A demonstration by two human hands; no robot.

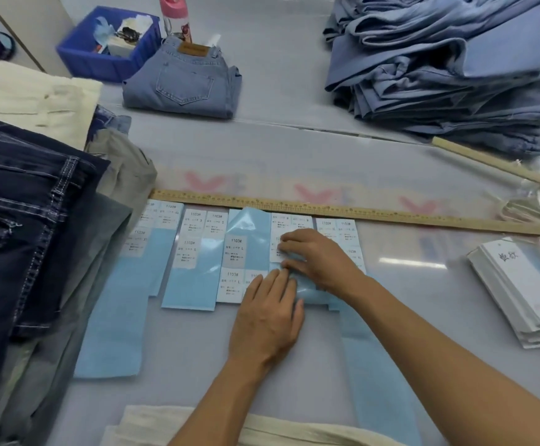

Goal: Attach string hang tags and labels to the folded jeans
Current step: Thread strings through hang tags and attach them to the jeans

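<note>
Several blue backing sheets (191,284) with white size labels lie side by side below a long wooden ruler (326,209). My left hand (267,317) lies flat on one sheet, fingers straight, pressing it down. My right hand (313,255) curls its fingertips at the edge of a white label (276,244), picking at it. One pair of folded light-blue jeans (183,82) lies at the back of the table. A stack of white hang tags (519,291) sits at the right.
Dark jeans (20,220) are piled at the left, with cream fabric behind. A big heap of light-blue jeans (448,66) fills the back right. A blue bin (82,59) and a pink bottle (175,14) stand at the back. Cream cloth (152,423) lies at the near edge.
</note>
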